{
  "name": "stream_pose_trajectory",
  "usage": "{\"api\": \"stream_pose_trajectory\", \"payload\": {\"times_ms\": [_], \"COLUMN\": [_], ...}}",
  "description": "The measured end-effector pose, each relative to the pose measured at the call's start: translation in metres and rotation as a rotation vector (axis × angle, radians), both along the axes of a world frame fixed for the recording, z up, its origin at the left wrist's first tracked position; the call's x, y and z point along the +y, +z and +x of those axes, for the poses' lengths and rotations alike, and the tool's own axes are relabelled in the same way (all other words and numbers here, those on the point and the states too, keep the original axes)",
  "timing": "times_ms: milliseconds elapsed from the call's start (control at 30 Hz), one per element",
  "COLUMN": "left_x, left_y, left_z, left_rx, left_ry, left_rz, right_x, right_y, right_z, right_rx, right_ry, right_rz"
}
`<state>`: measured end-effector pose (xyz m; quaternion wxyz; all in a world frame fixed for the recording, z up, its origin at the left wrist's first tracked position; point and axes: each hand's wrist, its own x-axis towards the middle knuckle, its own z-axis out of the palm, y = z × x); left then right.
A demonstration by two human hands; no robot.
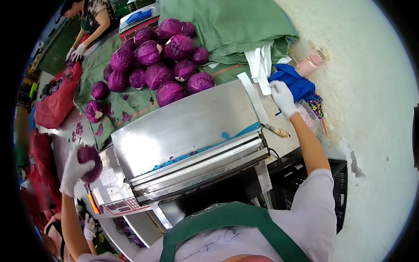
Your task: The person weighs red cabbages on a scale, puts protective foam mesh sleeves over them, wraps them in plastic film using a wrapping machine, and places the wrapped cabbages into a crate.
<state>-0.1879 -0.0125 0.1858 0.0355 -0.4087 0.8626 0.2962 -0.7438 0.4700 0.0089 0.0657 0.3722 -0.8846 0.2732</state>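
My left hand [72, 172], in a white glove, is wrapped round a red cabbage [91, 164] at the left, above the bench near the scale. Away on the right, my right hand [283, 98], gloved too, has its fingers closed at the lower end of a white strip [263, 82]. That strip hangs among several others at the edge of a green cloth. Between my hands lies a steel wrapping machine [187, 120] with a long bar at its front. Behind it, many red cabbages [159, 75] are heaped on green sacking.
A knife-like tool [276, 130] lies right of the machine. Near my right hand are a blue cloth [293, 83], a pink bottle [310, 63] and a plastic tub [307, 114]. A keypad scale [123, 206] stands at lower left. Another person [94, 22] works at upper left beside red sacks [59, 102].
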Motion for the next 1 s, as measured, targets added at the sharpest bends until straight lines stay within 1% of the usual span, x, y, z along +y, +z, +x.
{"api": "stream_pose_trajectory", "payload": {"times_ms": [33,67,100,133,167,200,233,267,300,367,400,433,500,533,600,633,667,700,733,767,800,833,900,933,967,1000], "left_x": [0.011,0.019,0.024,0.027,0.035,0.036,0.037,0.042,0.047,0.056,0.061,0.073,0.067,0.066,0.068,0.066,0.060,0.081,0.071,0.074,0.076,0.071,0.088,0.110,0.136,0.168], "left_y": [0.000,-0.004,-0.012,-0.021,-0.021,-0.030,-0.045,-0.053,-0.054,-0.059,-0.058,-0.046,-0.071,-0.074,-0.071,-0.072,-0.081,-0.060,-0.072,-0.071,-0.070,-0.082,-0.078,-0.064,-0.039,-0.017], "left_z": [0.009,0.020,0.029,0.037,0.036,0.041,0.049,0.048,0.051,0.053,0.054,0.048,0.068,0.068,0.071,0.072,0.078,0.065,0.073,0.078,0.081,0.087,0.082,0.071,0.056,0.038], "left_rx": [-0.102,-0.118,-0.135,-0.128,-0.095,-0.049,-0.001,0.036,0.049,0.209,0.240,0.270,0.325,0.330,0.345,0.368,0.343,0.342,0.330,0.367,0.325,0.351,0.275,0.379,0.484,0.672], "left_ry": [0.049,0.043,0.036,0.111,0.176,0.194,0.215,0.149,0.154,0.067,0.091,0.164,0.141,0.145,0.143,0.119,0.058,0.087,0.080,0.041,0.073,0.127,0.291,0.314,0.324,0.406], "left_rz": [-0.003,-0.052,-0.101,-0.052,0.060,0.086,0.114,0.054,0.027,-0.104,-0.111,-0.004,-0.024,-0.031,-0.026,-0.031,-0.196,-0.154,-0.196,-0.248,-0.301,-0.315,-0.566,-0.595,-0.625,-0.251], "right_x": [-0.011,-0.025,-0.030,-0.036,-0.041,-0.044,-0.046,-0.048,-0.045,-0.039,-0.043,-0.035,-0.037,-0.035,-0.033,-0.030,-0.031,-0.033,-0.035,-0.035,-0.030,-0.028,-0.020,-0.012,-0.010,-0.016], "right_y": [-0.006,-0.002,-0.008,-0.020,-0.034,-0.048,-0.063,-0.066,-0.067,-0.064,-0.027,-0.026,-0.032,-0.027,-0.013,0.016,0.029,0.042,0.102,0.129,0.156,0.179,0.213,0.218,0.224,0.228], "right_z": [-0.016,-0.025,-0.036,-0.049,-0.060,-0.070,-0.080,-0.083,-0.087,-0.075,-0.052,-0.058,-0.057,-0.054,-0.043,-0.026,-0.020,-0.013,0.036,0.063,0.077,0.093,0.136,0.151,0.166,0.188], "right_rx": [0.045,0.064,0.060,-0.001,-0.062,-0.064,-0.174,-0.282,-0.276,-0.607,-0.895,-1.070,-1.054,-1.050,-0.985,-0.830,-0.667,-0.451,-0.442,-0.175,0.233,0.391,-0.027,-0.175,-0.324,-0.322], "right_ry": [-0.005,-0.083,-0.086,-0.131,-0.174,-0.170,-0.129,-0.084,-0.072,0.016,-0.085,-0.046,-0.048,-0.039,-0.029,0.028,0.124,0.237,0.196,0.213,0.304,0.368,0.284,0.364,0.432,0.547], "right_rz": [0.095,0.260,0.251,0.354,0.457,0.447,0.542,0.637,0.635,0.104,-0.063,-0.100,-0.211,-0.214,-0.453,-0.356,-0.335,-0.380,-0.348,-0.375,-0.236,-0.241,-0.311,-0.332,-0.345,-0.270]}}
